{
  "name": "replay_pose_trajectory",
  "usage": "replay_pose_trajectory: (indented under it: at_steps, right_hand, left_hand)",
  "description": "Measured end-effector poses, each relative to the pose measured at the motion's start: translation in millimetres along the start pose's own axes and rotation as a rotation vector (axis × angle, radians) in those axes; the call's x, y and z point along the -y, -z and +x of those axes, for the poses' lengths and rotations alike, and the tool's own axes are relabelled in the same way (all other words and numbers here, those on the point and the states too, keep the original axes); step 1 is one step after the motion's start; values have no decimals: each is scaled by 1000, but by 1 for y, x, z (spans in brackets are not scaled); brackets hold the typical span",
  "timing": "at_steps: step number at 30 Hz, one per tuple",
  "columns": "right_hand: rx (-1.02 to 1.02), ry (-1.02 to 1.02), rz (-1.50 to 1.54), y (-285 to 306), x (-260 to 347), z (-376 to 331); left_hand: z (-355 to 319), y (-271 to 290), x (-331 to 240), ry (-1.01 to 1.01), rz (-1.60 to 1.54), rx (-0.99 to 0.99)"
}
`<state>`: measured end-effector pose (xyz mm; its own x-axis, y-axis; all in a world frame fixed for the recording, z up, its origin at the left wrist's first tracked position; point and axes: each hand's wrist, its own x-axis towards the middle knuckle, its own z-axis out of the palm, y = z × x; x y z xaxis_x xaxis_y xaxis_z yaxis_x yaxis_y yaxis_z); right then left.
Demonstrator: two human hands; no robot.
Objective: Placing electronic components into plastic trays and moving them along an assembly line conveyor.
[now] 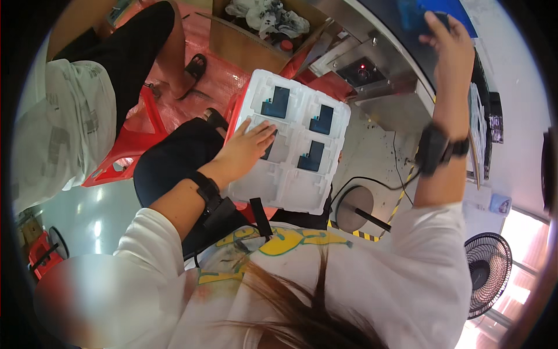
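Note:
A white moulded tray (273, 180) with several compartments rests over my lap. Flat black pieces with a notched corner and small teal tabs lie in it: one far left (276, 102), one far right (321, 119), one middle right (311, 156). My left hand (253, 144) lies across the tray's left side, fingers spread, partly covering another black piece (268, 149). The two nearest compartments hold no black piece. Stretched out to the far right, my right hand (450, 43) has its fingers bent around a dark flat piece (443, 21), mostly hidden, above a dark blue surface (401, 20).
Beside that surface is a metal machine housing (395, 107) with a red light (363, 67). A cardboard box (238, 41) with crumpled plastic stands ahead. Another person's leg (168, 58) and a red stool (136, 136) are at left. A round metal base (356, 206) and fan (488, 273) stand right.

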<state>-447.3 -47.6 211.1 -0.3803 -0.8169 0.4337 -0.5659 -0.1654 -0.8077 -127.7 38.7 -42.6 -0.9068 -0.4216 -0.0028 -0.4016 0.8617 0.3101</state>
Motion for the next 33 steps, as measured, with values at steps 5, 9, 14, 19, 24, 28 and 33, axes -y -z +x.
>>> replay_pose_trajectory:
  at_steps: [5,9,14,19,24,28,33]
  right_hand:
    - [811,-441,-123,-3,7,-162]
    - [972,-544,-277,-10,-62,-291]
    - [441,-167,-427,-14,-65,-346]
    - [555,-139,-432,3,-57,-355]
    - [711,113,-550,-2,-57,-391]
    - [702,193,-652,-6,-66,-401]
    - [687,187,-761,-5,-64,-396]
  left_hand:
    - [-7,22,-4,-39,-23,-2]
    - [-24,50,-2,39,-337,-351]
    - [-62,137,-12,271,-620,-539]
    - [-91,270,-52,-227,-465,-733]
    - [-104,267,-49,-273,-330,-630]
    - [-89,259,-34,-326,-183,-560]
    - [-33,254,-10,-434,17,-563]
